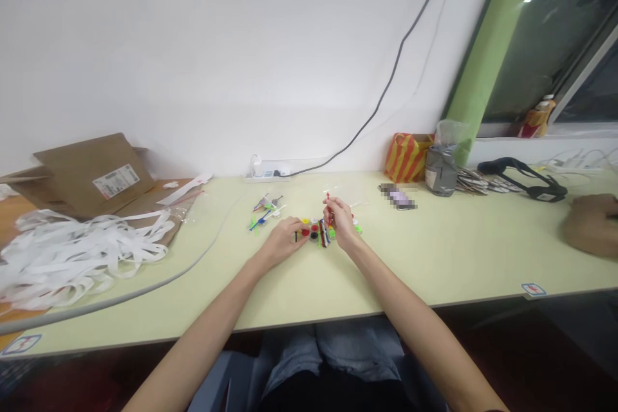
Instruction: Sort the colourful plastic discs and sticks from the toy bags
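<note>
My right hand [340, 217] is closed in a pinch round a thin red plastic stick [327, 196] with an arrow-like tip, held upright above the table. My left hand [284, 236] lies to the left, with thumb and fingertips closed about a small red round piece [306, 232]. Beside it sit more small round pieces, among them a black one [314, 236]. A bundle of thin coloured sticks [323, 234] lies between my hands. Bright green pieces [358, 229] show partly behind my right hand. Farther left lies a loose pile of coloured plastic sticks [263, 211].
White strapping [96, 244] and an opened cardboard box [91, 167] cover the left end. A grey cable [168, 280] crosses the table [425, 257]. A power strip [268, 170], phone [398, 196], striped bag [408, 156] and black headset [526, 180] stand farther back. Another person's hand [591, 225] rests at right.
</note>
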`<state>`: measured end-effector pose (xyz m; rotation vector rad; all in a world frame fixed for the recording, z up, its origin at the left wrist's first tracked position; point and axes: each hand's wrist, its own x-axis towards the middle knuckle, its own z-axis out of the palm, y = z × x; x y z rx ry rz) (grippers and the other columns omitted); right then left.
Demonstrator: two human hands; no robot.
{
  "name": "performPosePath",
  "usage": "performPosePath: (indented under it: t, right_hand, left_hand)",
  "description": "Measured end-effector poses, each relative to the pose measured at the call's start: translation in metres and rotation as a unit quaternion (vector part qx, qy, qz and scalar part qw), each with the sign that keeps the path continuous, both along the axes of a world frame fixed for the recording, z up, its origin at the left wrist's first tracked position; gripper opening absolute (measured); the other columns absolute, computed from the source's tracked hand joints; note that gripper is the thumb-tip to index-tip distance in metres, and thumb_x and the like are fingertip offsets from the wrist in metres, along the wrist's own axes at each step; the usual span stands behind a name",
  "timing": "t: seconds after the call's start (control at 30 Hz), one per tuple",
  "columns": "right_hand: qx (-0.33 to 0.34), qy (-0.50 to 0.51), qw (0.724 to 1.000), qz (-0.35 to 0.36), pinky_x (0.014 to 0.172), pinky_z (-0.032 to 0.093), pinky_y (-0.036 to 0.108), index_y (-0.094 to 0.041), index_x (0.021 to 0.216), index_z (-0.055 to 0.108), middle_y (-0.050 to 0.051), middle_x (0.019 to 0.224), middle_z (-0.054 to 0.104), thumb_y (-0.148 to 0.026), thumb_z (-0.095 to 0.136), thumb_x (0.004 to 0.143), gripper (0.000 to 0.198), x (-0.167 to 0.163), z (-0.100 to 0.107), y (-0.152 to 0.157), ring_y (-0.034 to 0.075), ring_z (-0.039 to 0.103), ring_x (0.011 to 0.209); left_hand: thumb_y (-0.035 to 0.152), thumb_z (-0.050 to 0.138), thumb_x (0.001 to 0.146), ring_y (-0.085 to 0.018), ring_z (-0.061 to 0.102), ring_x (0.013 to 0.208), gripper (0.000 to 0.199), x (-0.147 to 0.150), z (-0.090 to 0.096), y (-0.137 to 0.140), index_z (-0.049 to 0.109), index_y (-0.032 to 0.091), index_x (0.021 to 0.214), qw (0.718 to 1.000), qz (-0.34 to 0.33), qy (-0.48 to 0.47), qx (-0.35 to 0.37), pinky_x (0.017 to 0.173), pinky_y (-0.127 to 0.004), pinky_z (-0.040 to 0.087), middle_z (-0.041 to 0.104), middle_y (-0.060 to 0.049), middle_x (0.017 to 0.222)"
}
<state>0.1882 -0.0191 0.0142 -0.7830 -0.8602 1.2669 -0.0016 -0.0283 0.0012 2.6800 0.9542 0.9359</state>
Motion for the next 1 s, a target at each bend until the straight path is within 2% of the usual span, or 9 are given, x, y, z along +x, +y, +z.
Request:
performPosePath:
  t: [0.57, 1.0]
  right_hand:
    - [0.005, -0.006, 1.000, -0.001, 0.040, 0.029, 0.022, -0.022, 0.082, 0.054, -0.008, 0.048, 0.045, -0.038, 0.066, 0.075, 0.021, 0.0015, 0.0026, -0.0017, 0.008, 0.035, 0.039]
    - [0.009, -0.014, 1.000, 0.000, 0.040, 0.029, 0.021, -0.021, 0.083, 0.054, -0.008, 0.048, 0.045, -0.040, 0.066, 0.075, 0.023, -0.0003, 0.0044, -0.0044, 0.008, 0.036, 0.040]
  left_hand:
    - [0.023, 0.061, 0.089, -0.020, 0.061, 0.091, 0.012, -0.0017, 0.0026, -0.0023, 0.070, 0.022, 0.097, 1.000, 0.015, 0.012, 0.016, 0.084, -0.035, 0.047, 0.067, -0.005, 0.095]
    - [0.024, 0.066, 0.085, -0.021, 0.061, 0.093, 0.010, -0.0028, 0.0029, -0.0019, 0.070, 0.023, 0.094, 1.000, 0.011, 0.015, -0.001, 0.086, -0.036, 0.047, 0.069, -0.004, 0.097]
